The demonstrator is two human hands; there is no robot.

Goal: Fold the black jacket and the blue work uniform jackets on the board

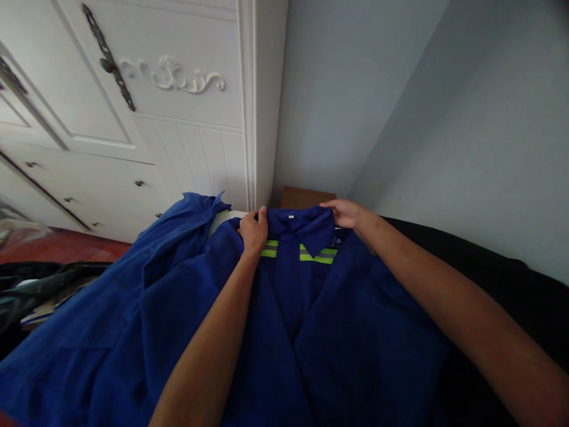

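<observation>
A blue work jacket (373,320) with yellow-green and grey reflective bands lies spread out below me, its collar at the far end. My left hand (254,229) is closed on the left end of the collar, thumb on top. At the collar's right end, my right hand (344,212) pinches the fabric between thumb and fingers. Between the two hands the collar (297,220) is stretched out, and a small white label shows on it. Blue fabric (133,279) lies in folds to the left; whether it belongs to the same garment I cannot tell.
A white cabinet (186,136) with dark handles stands at the far left. Grey walls (347,101) meet beyond the collar, with a brown wooden piece (306,197) in front. Black fabric (502,296) lies on the right. Dark items (48,290) lie at left near the reddish floor (80,246).
</observation>
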